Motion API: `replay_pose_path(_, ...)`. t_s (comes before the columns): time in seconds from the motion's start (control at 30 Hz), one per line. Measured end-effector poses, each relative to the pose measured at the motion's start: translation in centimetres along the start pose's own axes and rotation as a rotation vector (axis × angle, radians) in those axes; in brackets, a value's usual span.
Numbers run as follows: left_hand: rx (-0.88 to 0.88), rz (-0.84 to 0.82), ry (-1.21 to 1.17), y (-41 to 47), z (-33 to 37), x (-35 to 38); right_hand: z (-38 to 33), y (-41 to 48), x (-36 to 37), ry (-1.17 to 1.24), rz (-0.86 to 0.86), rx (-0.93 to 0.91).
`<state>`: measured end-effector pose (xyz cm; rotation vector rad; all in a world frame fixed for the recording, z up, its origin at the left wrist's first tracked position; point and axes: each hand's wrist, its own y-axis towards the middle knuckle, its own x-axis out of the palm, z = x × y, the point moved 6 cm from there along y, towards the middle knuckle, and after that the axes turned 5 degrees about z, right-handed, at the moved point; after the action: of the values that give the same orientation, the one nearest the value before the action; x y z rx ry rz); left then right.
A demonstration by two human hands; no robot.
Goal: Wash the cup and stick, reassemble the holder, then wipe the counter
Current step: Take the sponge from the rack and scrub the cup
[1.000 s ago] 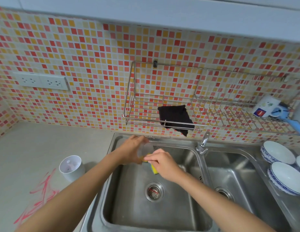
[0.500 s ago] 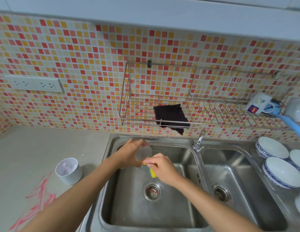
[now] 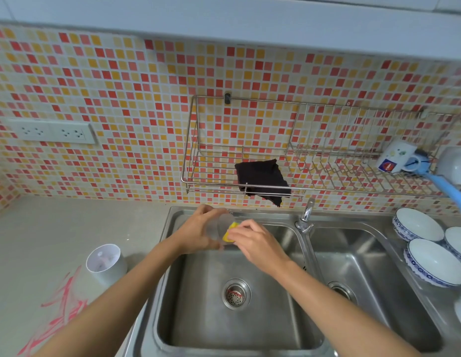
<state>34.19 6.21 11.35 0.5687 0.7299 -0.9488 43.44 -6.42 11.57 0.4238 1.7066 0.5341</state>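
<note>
Over the left basin of the steel sink [image 3: 250, 328], my left hand [image 3: 198, 231] grips a clear cup [image 3: 223, 225] tipped on its side, mouth facing right. My right hand [image 3: 255, 240] pushes a yellow sponge [image 3: 228, 234] into that mouth. A white cylindrical holder [image 3: 105, 264] stands upright on the grey counter [image 3: 57, 233] left of the sink, with something pale inside it. Red marks [image 3: 62, 305] streak the counter in front of the holder. I cannot make out the stick.
A black cloth [image 3: 261, 177] lies on the wire wall rack [image 3: 314, 184] above the sink. The tap [image 3: 305, 217] stands between the two basins. White and blue bowls [image 3: 430, 258] sit at the right, a mug [image 3: 395, 158] on the rack.
The sponge has gone further into the cup's mouth, and both hands have shifted slightly toward the back of the basin. The view has swung a little to the left.
</note>
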Motion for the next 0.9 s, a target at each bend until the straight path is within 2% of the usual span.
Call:
replay_pose_path(0.13, -0.012, 0.08, -0.037, -0.1, 0.6, -0.3, -0.5, 1.0, -1.0, 0.001, 0.053, -0.013)
replay_pose_path(0.23, -0.002, 0.163, 0.013, -0.2, 0.4, -0.8, -1.1, 1.6, -1.2, 0.023, 0.029, 0.003)
replay_pose_path(0.3, 0.015, 0.172, 0.155, -0.2, 0.0, -0.9, -1.3, 1.6, 0.0, 0.121, -0.092, 0.087)
replay_pose_path(0.37, 0.044, 0.109, 0.249, -0.2, -0.2, -0.3, -1.2, 1.3, 1.2, 0.177, -0.218, 0.126)
replay_pose_path(0.43, 0.09, 0.063, 0.254, -0.1, -0.3, 0.5, -1.0, 1.4, 1.2, 0.115, -0.296, 0.077)
replay_pose_path(0.5, 0.115, 0.058, 0.266, 0.1, -0.2, 0.8, -1.0, 2.0, 0.1, -0.08, -0.218, -0.081)
replay_pose_path(0.57, 0.117, 0.06, 0.267, 0.3, 0.0, 0.9, -1.0, 2.1, -0.6, -0.204, -0.136, -0.139)
replay_pose_path(0.63, 0.135, 0.068, 0.254, 0.5, 0.4, 0.7, -0.9, 1.6, -0.4, -0.196, -0.07, -0.067)
replay_pose_path(0.7, 0.143, 0.072, 0.244, 0.6, 0.6, 0.6, -0.8, 0.8, 0.4, 0.019, -0.043, 0.134)
replay_pose_path(0.77, 0.126, 0.062, 0.255, 0.6, 0.3, 0.7, -0.6, -0.1, 1.4, 0.313, -0.08, 0.428)
replay_pose_path(0.8, 0.113, 0.061, 0.262, 0.5, 0.0, 0.9, -0.6, -0.3, 1.7, 0.365, -0.095, 0.485)
replay_pose_path(0.9, 0.1, 0.082, 0.272, 0.0, -0.3, 1.2, -0.7, 0.1, 1.2, 0.239, -0.136, 0.332)
